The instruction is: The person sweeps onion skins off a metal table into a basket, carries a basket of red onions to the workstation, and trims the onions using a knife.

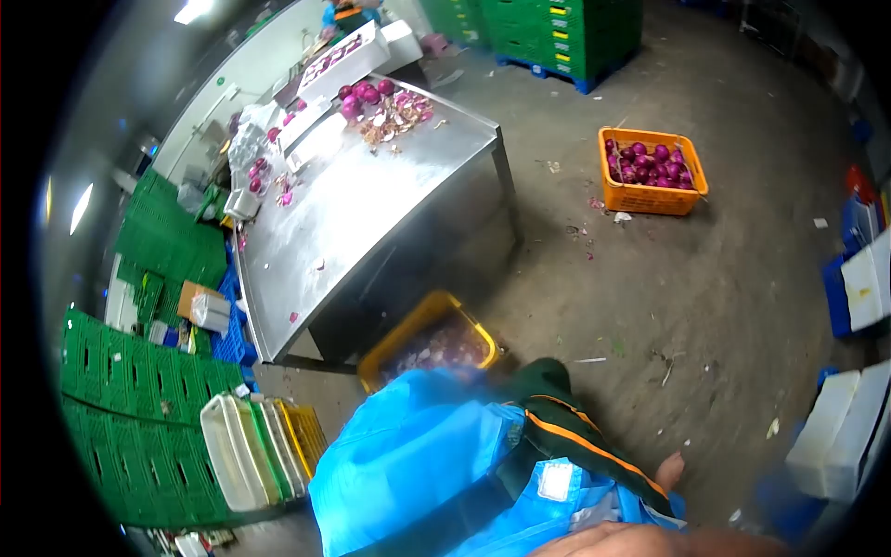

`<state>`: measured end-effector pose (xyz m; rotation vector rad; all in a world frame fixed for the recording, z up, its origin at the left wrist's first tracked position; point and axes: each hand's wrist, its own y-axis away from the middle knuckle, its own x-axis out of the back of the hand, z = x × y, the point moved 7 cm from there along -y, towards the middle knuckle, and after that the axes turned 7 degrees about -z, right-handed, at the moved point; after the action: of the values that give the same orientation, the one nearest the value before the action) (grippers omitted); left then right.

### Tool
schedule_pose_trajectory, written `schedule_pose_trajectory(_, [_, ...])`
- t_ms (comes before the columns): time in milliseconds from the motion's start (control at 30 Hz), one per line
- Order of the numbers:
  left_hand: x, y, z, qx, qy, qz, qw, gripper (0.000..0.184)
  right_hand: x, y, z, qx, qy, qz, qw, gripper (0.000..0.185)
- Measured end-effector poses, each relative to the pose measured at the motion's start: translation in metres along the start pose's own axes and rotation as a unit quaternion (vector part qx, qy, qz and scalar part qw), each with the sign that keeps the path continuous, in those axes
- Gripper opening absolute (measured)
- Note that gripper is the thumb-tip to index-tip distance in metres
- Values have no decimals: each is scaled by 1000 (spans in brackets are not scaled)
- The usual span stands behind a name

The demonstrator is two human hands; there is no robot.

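Observation:
Close to the camera, what looks like my right hand [617, 540] is cut off by the bottom edge, its fingers not clearly shown. I cannot make out my left hand. A bright blue apron [408, 455] spreads over the lower middle. Beside it runs a dark green garment [594, 429] with orange stripes, and a small patch of bare skin [670, 471] shows at its end; I cannot tell which body part that is. Just beyond the apron sits a yellow crate [448, 299], its contents blurred.
A metal table [399, 200] bears peeled red onions [353, 104] and loose skins [399, 118]. An orange crate [650, 199] of onions stands on the floor to the right. Green crates [153, 455] are stacked at left, white boxes [826, 432] at right. Another person [351, 17] is at the back.

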<state>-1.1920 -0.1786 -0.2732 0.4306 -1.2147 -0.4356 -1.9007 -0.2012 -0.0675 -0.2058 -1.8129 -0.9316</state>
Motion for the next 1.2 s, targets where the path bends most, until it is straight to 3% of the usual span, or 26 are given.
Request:
schedule_pose_trajectory(33, [-2, -10, 12, -30, 1, -37, 999, 37, 29, -14, -40, -21, -23, -6, 999, 40])
schedule_pose_trajectory(67, [-18, -24, 4, 125, 332, -132, 926, 37, 42, -39, -74, 21, 0, 13, 1000, 42])
schedule_pose_trajectory(100, [14, -7, 42, 269, 489, -128, 820, 36, 48, -66, -102, 62, 22, 34, 997, 44])
schedule_pose_trajectory(167, [33, -46, 70, 62, 221, -110, 967, 37, 41, -131, -158, 166, 14, 44, 985, 44])
schedule_pose_trajectory(233, [26, -96, 61, 151, 390, -76, 905, 33, 41, -168, -212, 186, 47, 22, 981, 44])
schedule_pose_trajectory(267, [71, -109, 81, 202, 286, -102, 931, 28, 43, -184, -244, 169, 55, 7, 984, 43])
schedule_pose_trajectory(300, [2, -181, 40, 28, 80, -235, 968, 25, 44, -198, -263, 148, 64, -8, 987, 42])
schedule_pose_trajectory(333, [29, -206, 37, -5, 78, -157, 984, 25, 41, -212, -281, 183, 68, -11, 981, 42])
schedule_pose_trajectory(367, [91, -222, 56, 99, 126, -238, 958, 29, 36, -225, -299, 221, 69, -17, 973, 42])
schedule_pose_trajectory(400, [144, -241, 72, 142, 107, -267, 947, 34, 44, -226, -316, 243, 83, -24, 966, 41])
schedule_pose_trajectory(433, [110, -286, 34, 282, 481, -201, 805, 39, 60, -228, -345, 273, 99, -31, 956, 40])
schedule_pose_trajectory(467, [211, -306, 89, 191, 378, -108, 899, 21, 70, -241, -362, 251, 104, -45, 961, 33])
schedule_pose_trajectory(500, [263, -329, 109, 185, 378, -76, 904, 24, 88, -251, -377, 223, 88, -53, 969, 31])
schedule_pose_trajectory(533, [281, -370, 108, 40, 388, 27, 920, 32, 107, -260, -395, 194, 70, -62, 977, 31])
schedule_pose_trajectory(567, [337, -383, 138, 114, 522, 16, 845, 38, 121, -272, -411, 165, 50, -69, 983, 32])
schedule_pose_trajectory(600, [357, -424, 140, 82, 477, -6, 875, 43, 128, -293, -419, 156, 2, -92, 983, 36])
schedule_pose_trajectory(700, [425, -498, 171, 39, 512, 52, 857, 48, 135, -360, -441, 187, 15, -107, 976, 36])
schedule_pose_trajectory(800, [462, -561, 188, 31, 519, 75, 851, 51, 146, -421, -477, 166, 18, -139, 976, 34])
schedule_pose_trajectory(900, [459, -591, 211, 161, 599, -6, 784, 56, 143, -523, -511, 112, -41, -191, 974, 34])
schedule_pose_trajectory(933, [454, -603, 221, 188, 611, -13, 769, 48, 135, -560, -517, 80, -65, -217, 971, 35])
schedule_pose_trajectory(967, [451, -615, 232, 215, 623, -19, 752, 42, 134, -605, -535, 107, -6, -208, 972, 36])
schedule_pose_trajectory(1033, [457, -623, 260, 334, 701, -77, 625, 41, 135, -684, -575, 155, 81, -209, 962, 37])
schedule_pose_trajectory(1067, [450, -641, 263, 358, 701, -106, 607, 44, 137, -722, -601, 176, 107, -213, 955, 37])
schedule_pose_trajectory(1200, [459, -753, 269, 359, 679, -114, 630, 48, 180, -794, -739, 203, 51, -203, 957, 35])
